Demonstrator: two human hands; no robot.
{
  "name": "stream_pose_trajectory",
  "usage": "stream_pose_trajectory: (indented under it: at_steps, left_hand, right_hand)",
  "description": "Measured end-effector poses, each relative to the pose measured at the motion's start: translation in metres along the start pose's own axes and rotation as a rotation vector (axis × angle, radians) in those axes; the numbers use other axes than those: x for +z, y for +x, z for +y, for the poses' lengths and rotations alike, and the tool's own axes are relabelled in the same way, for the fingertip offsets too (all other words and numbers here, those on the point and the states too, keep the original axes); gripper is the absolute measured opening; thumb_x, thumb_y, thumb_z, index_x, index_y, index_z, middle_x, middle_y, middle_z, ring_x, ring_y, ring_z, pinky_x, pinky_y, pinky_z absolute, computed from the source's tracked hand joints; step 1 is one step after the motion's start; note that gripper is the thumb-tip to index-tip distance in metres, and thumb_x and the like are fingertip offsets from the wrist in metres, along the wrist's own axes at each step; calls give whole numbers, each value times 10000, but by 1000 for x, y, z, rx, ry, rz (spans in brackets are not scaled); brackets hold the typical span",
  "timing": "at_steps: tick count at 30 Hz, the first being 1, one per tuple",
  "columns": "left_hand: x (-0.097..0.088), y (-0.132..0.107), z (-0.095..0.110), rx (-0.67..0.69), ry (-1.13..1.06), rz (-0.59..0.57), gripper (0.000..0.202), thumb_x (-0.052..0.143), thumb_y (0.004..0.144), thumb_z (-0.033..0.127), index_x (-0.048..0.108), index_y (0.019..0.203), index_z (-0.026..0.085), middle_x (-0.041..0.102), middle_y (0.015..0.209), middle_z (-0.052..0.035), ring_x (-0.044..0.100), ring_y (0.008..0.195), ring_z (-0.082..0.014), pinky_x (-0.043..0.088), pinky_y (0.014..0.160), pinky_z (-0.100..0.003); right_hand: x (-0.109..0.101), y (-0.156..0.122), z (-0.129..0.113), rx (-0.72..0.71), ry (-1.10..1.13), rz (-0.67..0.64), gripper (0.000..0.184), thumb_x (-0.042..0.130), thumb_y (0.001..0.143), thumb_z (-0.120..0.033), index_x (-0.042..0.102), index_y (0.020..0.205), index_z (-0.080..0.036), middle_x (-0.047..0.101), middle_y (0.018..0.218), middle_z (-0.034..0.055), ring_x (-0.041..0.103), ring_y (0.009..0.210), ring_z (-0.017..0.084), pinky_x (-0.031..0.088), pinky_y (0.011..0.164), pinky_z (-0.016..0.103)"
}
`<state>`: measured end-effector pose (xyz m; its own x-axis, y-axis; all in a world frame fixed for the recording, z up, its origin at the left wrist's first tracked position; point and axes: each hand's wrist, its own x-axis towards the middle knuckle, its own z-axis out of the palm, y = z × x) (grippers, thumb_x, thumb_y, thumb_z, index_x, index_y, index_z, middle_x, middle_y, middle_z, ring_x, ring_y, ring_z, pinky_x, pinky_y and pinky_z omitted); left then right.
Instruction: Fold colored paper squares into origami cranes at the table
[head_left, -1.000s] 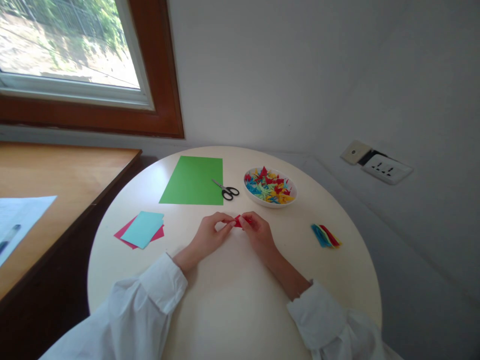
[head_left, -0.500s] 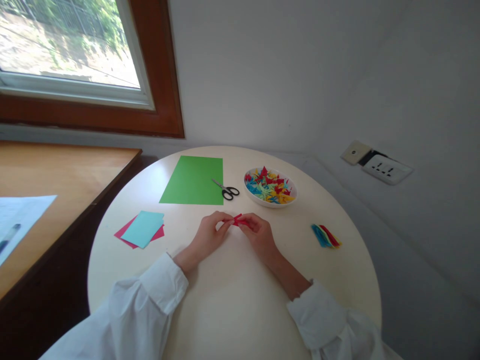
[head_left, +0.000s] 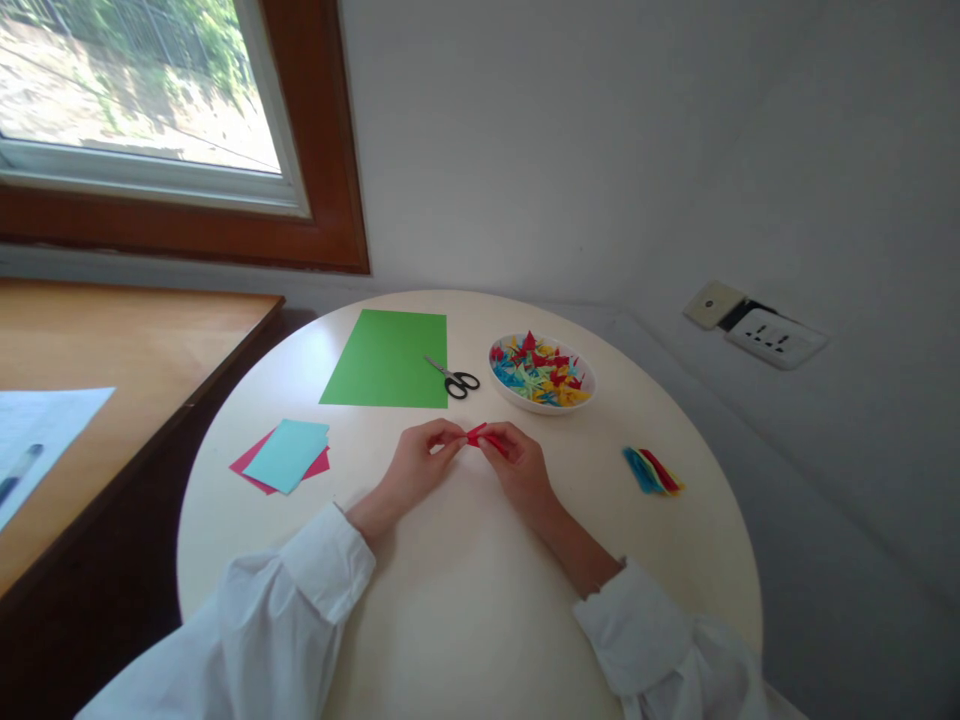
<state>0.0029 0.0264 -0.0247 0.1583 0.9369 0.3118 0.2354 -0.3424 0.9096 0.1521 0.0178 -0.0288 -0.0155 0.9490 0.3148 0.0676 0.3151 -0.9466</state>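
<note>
Between my two hands is a small folded piece of red paper (head_left: 475,434), held just above the white round table (head_left: 450,620). My left hand (head_left: 425,457) pinches its left end with thumb and forefinger. On the other side, my right hand (head_left: 517,462) grips the right part, with fingertips covering some of it. Beyond the hands stands a white bowl (head_left: 544,406) filled with small folded paper shapes in red, blue, yellow and pale green, some looking like cranes. Black-handled scissors (head_left: 454,380) lie partly on a green sheet of paper (head_left: 386,360).
Light blue paper squares (head_left: 286,456) lie over red paper (head_left: 321,463) at the left. A bundle of narrow folded coloured papers (head_left: 651,472) rests at the right. A wooden desk (head_left: 150,340) with a pen (head_left: 21,470) stands left; a wall socket (head_left: 772,336) is at the right.
Both hands keep hold of the red paper in nearly the same place. Its right part has tilted slightly between my right fingers.
</note>
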Motion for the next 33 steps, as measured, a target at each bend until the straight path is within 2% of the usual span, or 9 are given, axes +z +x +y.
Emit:
stream_pose_trajectory:
  at_steps: [10, 21, 25, 30, 33]
  left_hand:
    - [2, 0, -3, -35, -72, -30, 122, 588, 698, 227, 659, 731, 133, 691, 718, -69, 618, 669, -155, 485, 642, -263]
    - [6, 0, 3, -232, -281, 4, 147, 679, 614, 252, 592, 639, 137, 643, 578, -4, 582, 540, -112, 439, 520, -216]
    - [6, -1, 3, -225, -287, 8, 180, 690, 612, 270, 569, 665, 147, 652, 580, -2, 604, 550, -124, 444, 519, -220]
    - [7, -3, 0, -192, -317, -8, 237, 676, 647, 297, 539, 788, 165, 712, 694, -51, 670, 684, -179, 496, 624, -269]
    - [6, -5, 1, -151, -255, -10, 217, 643, 692, 290, 529, 838, 177, 725, 757, -67, 680, 734, -190, 507, 659, -283]
  right_hand:
    - [-1, 0, -2, 17, -92, -15, 109, 582, 720, -285, 621, 708, -183, 641, 731, 31, 592, 726, 166, 474, 714, 295]
    - [1, -2, -1, 45, -112, 95, 129, 591, 696, -299, 605, 706, -172, 649, 710, 34, 601, 688, 170, 496, 671, 298]
    - [1, -1, -2, 47, -120, 112, 127, 596, 689, -298, 604, 697, -171, 647, 702, 32, 599, 680, 168, 496, 664, 296]
    - [1, -2, -4, 45, -128, 127, 121, 595, 693, -296, 605, 703, -176, 649, 709, 28, 597, 686, 165, 495, 667, 292]
    - [1, -3, -5, 44, -132, 134, 120, 594, 697, -296, 605, 712, -178, 645, 716, 27, 595, 690, 163, 492, 668, 289]
